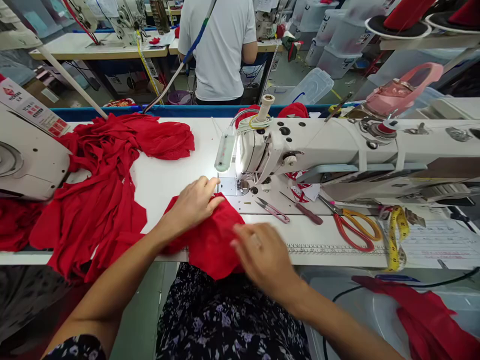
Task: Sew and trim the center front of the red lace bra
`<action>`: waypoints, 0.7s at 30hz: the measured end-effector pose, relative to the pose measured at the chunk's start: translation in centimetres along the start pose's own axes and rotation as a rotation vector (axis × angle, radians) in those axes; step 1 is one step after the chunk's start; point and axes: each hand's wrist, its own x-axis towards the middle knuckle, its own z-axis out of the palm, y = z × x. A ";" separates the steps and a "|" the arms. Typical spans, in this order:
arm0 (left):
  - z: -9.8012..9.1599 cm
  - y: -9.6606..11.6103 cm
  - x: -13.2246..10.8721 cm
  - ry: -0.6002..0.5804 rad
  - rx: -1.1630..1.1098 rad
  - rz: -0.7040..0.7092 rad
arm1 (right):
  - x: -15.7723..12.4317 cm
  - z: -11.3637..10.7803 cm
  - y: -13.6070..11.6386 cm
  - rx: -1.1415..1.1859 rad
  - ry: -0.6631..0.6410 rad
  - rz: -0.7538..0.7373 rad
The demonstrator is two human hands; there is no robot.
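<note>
A piece of red fabric (215, 247) lies at the table's front edge and hangs over it toward my lap. My left hand (198, 202) is closed on its upper left part, thumb and fingers together, just left of the needle plate (227, 186). At the fabric's right edge is my right hand (264, 257), its fingers bent and smeared by motion; whether they grip the cloth I cannot tell. The white sewing machine (318, 145) stands right behind the fabric, its lamp lit near the presser foot (243, 187).
Thread snips (273, 210), a dark-handled pointed tool (307, 212), scissors (356, 227) and a yellow tape measure (397, 235) lie right. A heap of red fabric strips (105, 180) covers the left. More red cloth (431, 315) rests over a bin. A person (217, 50) sits ahead.
</note>
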 end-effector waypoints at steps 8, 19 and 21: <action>3.8 -0.7 -10.1 0.434 -0.349 0.126 | -0.8 1.4 -2.2 0.744 -0.234 0.143; 5.1 -0.2 -9.9 0.230 -0.007 0.364 | -1.3 -3.7 6.3 0.125 0.179 0.436; 6.1 1.2 -9.0 0.229 0.019 0.363 | -0.6 -2.8 4.4 0.151 0.072 0.150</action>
